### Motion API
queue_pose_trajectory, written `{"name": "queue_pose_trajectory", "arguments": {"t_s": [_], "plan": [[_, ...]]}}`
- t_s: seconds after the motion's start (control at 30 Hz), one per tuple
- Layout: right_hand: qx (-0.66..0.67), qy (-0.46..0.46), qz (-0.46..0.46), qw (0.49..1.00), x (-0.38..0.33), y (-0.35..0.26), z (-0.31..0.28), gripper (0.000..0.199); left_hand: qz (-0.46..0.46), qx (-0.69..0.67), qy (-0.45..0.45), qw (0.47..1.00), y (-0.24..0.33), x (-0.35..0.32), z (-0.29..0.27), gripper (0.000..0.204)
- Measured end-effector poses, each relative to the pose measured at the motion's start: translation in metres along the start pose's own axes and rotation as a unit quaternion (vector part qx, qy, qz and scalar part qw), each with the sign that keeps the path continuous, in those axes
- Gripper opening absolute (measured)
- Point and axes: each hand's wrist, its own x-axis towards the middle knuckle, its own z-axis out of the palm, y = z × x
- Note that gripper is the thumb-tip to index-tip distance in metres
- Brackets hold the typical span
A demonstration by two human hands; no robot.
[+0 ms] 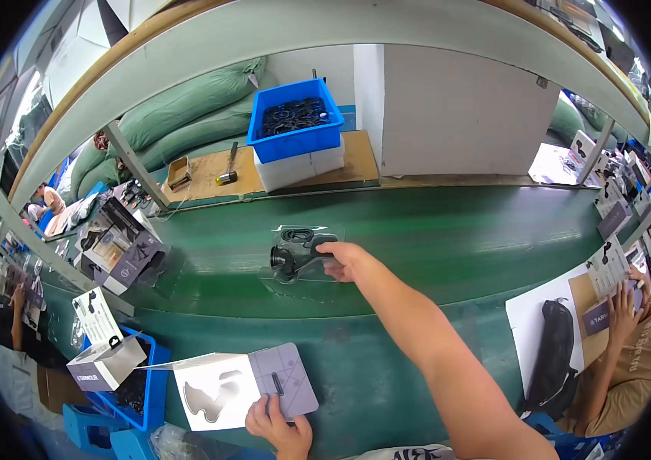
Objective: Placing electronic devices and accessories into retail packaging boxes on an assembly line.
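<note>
Over the green conveyor belt, my right hand [344,262] is closed on the right side of a clear plastic tray [306,288]. In the tray sit a black device with a round end [283,261] and a coiled black cable [298,234]. My left hand [283,433] grips the lower edge of an opened cardboard box [295,376], its fingertips on the grey-purple panel. The box's white panel [195,383], left of that hand, has a shaped cutout. A small black slot or mark shows on the purple panel above the fingers.
Left of the box, a blue bin [158,383] has an open carton [107,364] on it. More packaging [122,257] stands at the belt's left. Beyond the belt sits a blue crate [295,146] of black parts. At right, a co-worker's hand [623,318] is near a black pouch [554,353].
</note>
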Motion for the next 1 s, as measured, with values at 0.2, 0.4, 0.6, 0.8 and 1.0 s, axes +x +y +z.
{"name": "queue_pose_trajectory", "arguments": {"t_s": [0.2, 0.4, 0.6, 0.8, 1.0], "plan": [[0.115, -0.073, 0.02, 0.99, 0.005, 0.0, -0.042, 0.044, 0.093, 0.006, -0.017, 0.996, -0.003, 0.008, 0.01, 0.049], [0.173, -0.085, -0.008, 0.981, -0.028, -0.004, -0.125, 0.042, 0.215, -0.092, -0.031, 0.972, -0.001, 0.051, 0.04, 0.042], [0.238, -0.065, -0.054, 0.967, -0.047, 0.023, -0.218, 0.045, 0.101, -0.147, -0.024, 0.984, 0.055, 0.091, 0.07, 0.04], [0.23, -0.059, -0.047, 0.97, -0.082, 0.035, -0.261, 0.046, 0.112, -0.118, -0.072, 0.984, 0.052, 0.137, 0.093, 0.043], [0.182, -0.095, -0.006, 0.979, -0.125, 0.033, -0.266, 0.043, 0.049, -0.202, -0.021, 0.978, 0.085, 0.216, 0.14, 0.035]]}}
